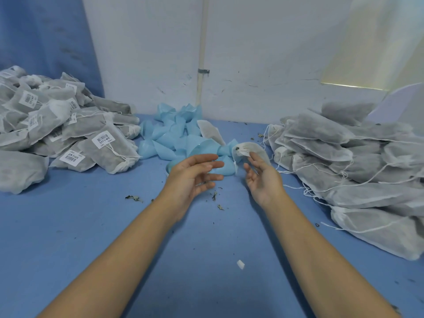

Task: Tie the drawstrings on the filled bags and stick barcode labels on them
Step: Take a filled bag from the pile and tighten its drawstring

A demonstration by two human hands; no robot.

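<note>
My left hand (195,177) hovers over the blue table with its palm turned right and its fingers straight, holding nothing. My right hand (261,177) faces it, fingers loosely spread. Its fingertips touch the edge of a small, nearly flat white mesh bag (246,149) that lies against the blue cones, a drawstring hanging from its mouth. A pile of filled grey bags with barcode labels (59,131) lies at the left. At the right is a pile of filled bags without labels (348,166), their white strings trailing loose.
A heap of light-blue plastic cones (176,134) sits at the back centre against the white wall, with another flat white bag (210,131) on it. Dried leaf crumbs (134,198) and a small white scrap (240,264) lie on the blue table (110,216).
</note>
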